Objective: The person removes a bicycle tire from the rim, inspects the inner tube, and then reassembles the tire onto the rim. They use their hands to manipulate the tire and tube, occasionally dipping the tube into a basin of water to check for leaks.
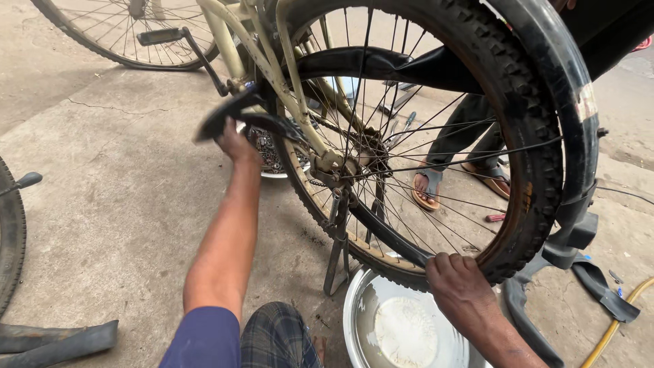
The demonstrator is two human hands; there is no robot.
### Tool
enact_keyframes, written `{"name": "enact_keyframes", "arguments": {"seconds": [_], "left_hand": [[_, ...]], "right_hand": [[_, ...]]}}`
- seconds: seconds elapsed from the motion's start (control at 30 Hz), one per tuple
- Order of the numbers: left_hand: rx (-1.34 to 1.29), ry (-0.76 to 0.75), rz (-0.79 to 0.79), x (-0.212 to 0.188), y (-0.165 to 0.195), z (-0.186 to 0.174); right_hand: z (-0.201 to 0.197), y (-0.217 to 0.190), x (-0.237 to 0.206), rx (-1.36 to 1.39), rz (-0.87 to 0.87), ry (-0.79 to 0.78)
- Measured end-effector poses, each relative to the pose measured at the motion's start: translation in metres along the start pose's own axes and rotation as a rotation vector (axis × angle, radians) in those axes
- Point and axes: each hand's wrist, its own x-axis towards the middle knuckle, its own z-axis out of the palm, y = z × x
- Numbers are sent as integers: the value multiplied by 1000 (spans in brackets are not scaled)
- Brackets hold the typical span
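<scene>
a black rubber inner tube [381, 65], limp and flattened, is seen drawn out of the knobby black tyre [528, 136] of the rear bicycle wheel, which stays mounted in the cream-coloured metal frame [272, 75]. the tube is looped through the spokes from the upper left to the lower rim. one end of it is gripped in the closed left hand [235, 144] beside the chain and sprocket, while another stretch is pinched against the lower edge of the tyre by the closed right hand [460, 283]. directly below, a round steel basin of cloudy water [361, 300] is set on the concrete. judged from this, the pulling-out of the tube appears largely done, though part of it is still threaded around the hub side; no length has yet been lowered into the water. another person's sandalled feet [428, 192] are visible beyond the spokes.
</scene>
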Motion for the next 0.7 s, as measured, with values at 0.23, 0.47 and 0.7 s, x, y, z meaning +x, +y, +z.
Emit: {"name": "enact_keyframes", "arguments": {"seconds": [0.23,0.47,0.7], "left_hand": [[1326,-256,777,18,-9,62],[1316,-463,247,-47,-57,5],[1201,-650,891,-246,-65,-125]], "right_hand": [[16,-10,0,-31,79,225],[11,-23,-1,-164,120,-189],[-13,-21,-3,-181,89,-32]]}}
